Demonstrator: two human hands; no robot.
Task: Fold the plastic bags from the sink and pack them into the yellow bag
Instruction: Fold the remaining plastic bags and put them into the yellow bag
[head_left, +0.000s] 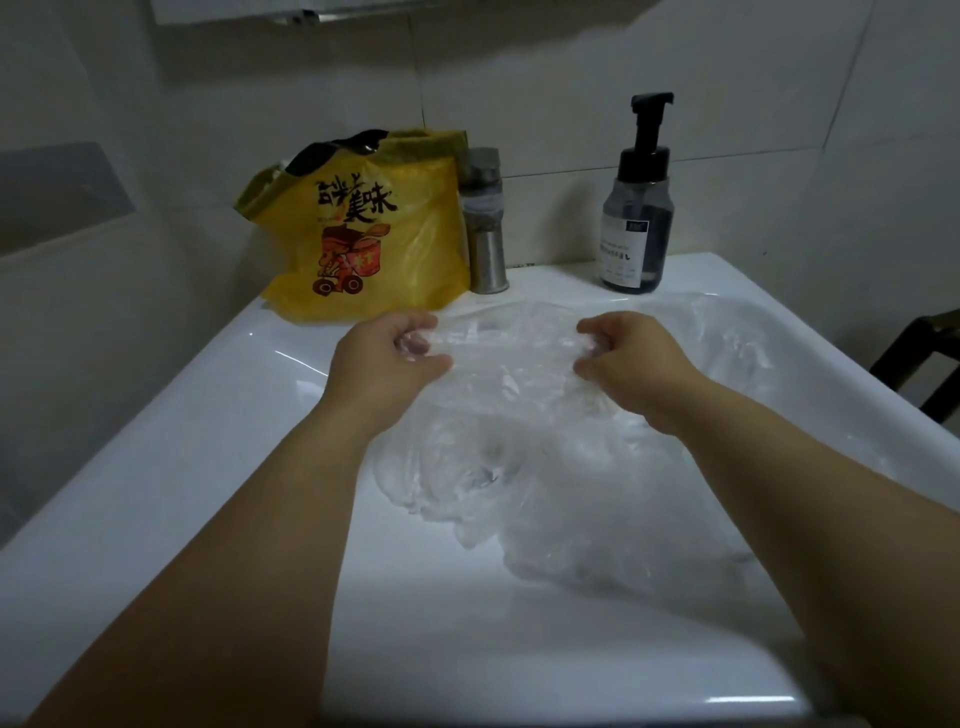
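Sink (156, 467) basin: heap (519, 493) of clear bags lies loose and unfolded, centre to right. Above it, L hand (384, 358) and R hand (634, 358) each pinch one end of a clear bag (509, 353), fingers curled on the film, bag stretched between them; no fold seen yet. Beyond, yellow bag (374, 234) stands on back ledge, just left of tap (485, 223); contents can't be told. Soap bottle (636, 218) further right. Assessment: early stage, approx. all folding and packing outstanding.

Home bathroom: white sink (171, 415), tiled wall (571, 78) (soap pump bottle (636, 218) too).
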